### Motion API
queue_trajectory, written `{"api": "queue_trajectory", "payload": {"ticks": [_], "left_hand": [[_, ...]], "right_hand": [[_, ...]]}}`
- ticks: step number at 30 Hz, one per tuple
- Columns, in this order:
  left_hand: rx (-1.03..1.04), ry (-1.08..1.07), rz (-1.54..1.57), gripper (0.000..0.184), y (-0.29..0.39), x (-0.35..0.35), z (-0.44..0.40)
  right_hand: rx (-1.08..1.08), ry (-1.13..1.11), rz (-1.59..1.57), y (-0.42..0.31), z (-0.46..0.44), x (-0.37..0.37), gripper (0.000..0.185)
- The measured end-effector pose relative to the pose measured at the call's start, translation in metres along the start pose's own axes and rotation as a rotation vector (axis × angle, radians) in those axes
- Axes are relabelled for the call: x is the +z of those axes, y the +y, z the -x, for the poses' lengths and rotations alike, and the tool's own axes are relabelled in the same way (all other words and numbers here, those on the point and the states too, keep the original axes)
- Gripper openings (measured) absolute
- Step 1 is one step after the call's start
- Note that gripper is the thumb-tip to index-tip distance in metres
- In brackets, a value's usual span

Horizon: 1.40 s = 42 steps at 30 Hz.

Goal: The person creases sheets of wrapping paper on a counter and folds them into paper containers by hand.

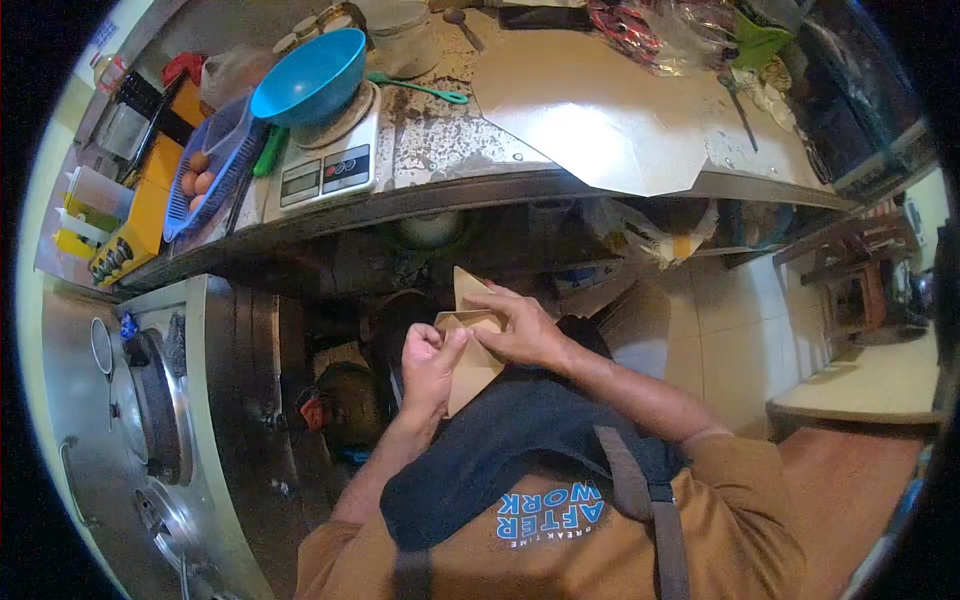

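Observation:
Close to my lap I hold a brown cardboard box [472, 378], partly folded, with one pointed flap standing up at its far end. My left hand [430, 362] is closed on its left edge, the thumb pressed against a folded panel. Across the right side lies my right hand [522, 330], its fingers bent over the cardboard near the upright flap. The fingers of both hands cover some of the folds, so part of the box's shape is hidden.
On the counter ahead stand a blue bowl [312, 86] on a kitchen scale [330, 178], a blue basket [222, 150] holding eggs, a green spoon [425, 90] and a large sheet [600, 120] overhanging the edge. A stove [160, 410] is at left, a wooden bench [860, 385] at right.

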<state>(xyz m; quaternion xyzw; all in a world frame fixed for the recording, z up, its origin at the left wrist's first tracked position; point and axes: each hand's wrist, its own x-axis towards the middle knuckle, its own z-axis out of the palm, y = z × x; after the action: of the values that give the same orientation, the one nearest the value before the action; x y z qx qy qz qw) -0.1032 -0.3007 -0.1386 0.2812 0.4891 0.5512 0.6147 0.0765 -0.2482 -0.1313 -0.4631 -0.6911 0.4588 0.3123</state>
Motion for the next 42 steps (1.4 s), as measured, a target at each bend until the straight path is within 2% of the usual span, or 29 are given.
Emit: {"api": "queue_trajectory", "payload": {"ticks": [1,2,5,6,9,13,16,19,20,23,24,27,30,34,36,38,39,42], "left_hand": [[-0.059,0.071,0.056,0.029,-0.004,-0.002,0.003],[-0.141,0.122,0.016,0.025,-0.008,-0.004,0.007],[-0.404,-0.081,0.328,0.033,-0.008,-0.013,0.011],[-0.575,-0.161,0.233,0.042,0.001,-0.018,0.013],[-0.55,-0.268,0.175,0.038,0.011,-0.013,0.017],[-0.467,-0.211,0.031,0.031,0.024,-0.005,0.011],[-0.422,-0.207,0.002,0.027,0.014,-0.013,-0.006],[-0.448,-0.163,0.02,0.032,0.015,-0.016,-0.033],[-0.486,-0.18,-0.021,0.038,0.021,-0.017,-0.038],[-0.47,-0.254,-0.051,0.041,0.049,-0.004,-0.042],[-0.504,-0.329,-0.056,0.042,0.05,-0.008,-0.048],[-0.506,-0.392,-0.004,0.043,0.047,-0.007,-0.052],[-0.54,-0.449,0.115,0.041,0.043,-0.008,-0.051],[-0.493,-0.585,0.194,0.041,0.019,-0.015,-0.038],[-0.457,-0.642,0.141,0.052,0.015,-0.018,-0.031],[-0.465,-0.634,0.124,0.062,0.018,-0.017,-0.021],[-0.465,-0.633,0.095,0.062,0.013,-0.019,-0.019],[-0.469,-0.627,0.009,0.061,0.006,-0.024,-0.015]], "right_hand": [[-0.006,0.008,-0.002,0.002,0.001,0.002,0.059],[-0.023,-0.026,-0.02,0.004,0.004,0.002,0.063],[-0.069,-0.136,-0.035,0.007,0.011,-0.003,0.074],[-0.079,-0.177,-0.013,0.005,0.012,-0.005,0.077],[-0.106,-0.252,0.019,0.0,0.01,-0.008,0.084],[-0.2,-0.238,-0.052,0.006,0.0,-0.001,0.092],[-0.156,-0.199,-0.068,0.003,-0.008,-0.005,0.093],[-0.016,-0.062,0.109,-0.006,-0.008,-0.014,0.094],[-0.106,0.191,0.294,-0.001,-0.003,-0.006,0.084],[-0.102,0.087,0.358,-0.021,0.005,-0.018,0.068],[-0.168,0.145,0.328,-0.02,0.006,-0.015,0.052],[-0.197,0.16,0.432,-0.024,0.006,-0.018,0.044],[0.022,-0.025,0.329,-0.028,0.001,-0.018,0.032],[0.199,-0.152,0.222,-0.034,-0.002,-0.028,0.027],[0.224,-0.199,0.191,-0.041,0.002,-0.032,0.027],[0.205,-0.154,0.168,-0.032,0.004,-0.03,0.03],[0.193,-0.132,0.159,-0.028,0.006,-0.029,0.031],[-0.03,-0.033,0.249,-0.026,0.013,-0.024,0.035]]}}
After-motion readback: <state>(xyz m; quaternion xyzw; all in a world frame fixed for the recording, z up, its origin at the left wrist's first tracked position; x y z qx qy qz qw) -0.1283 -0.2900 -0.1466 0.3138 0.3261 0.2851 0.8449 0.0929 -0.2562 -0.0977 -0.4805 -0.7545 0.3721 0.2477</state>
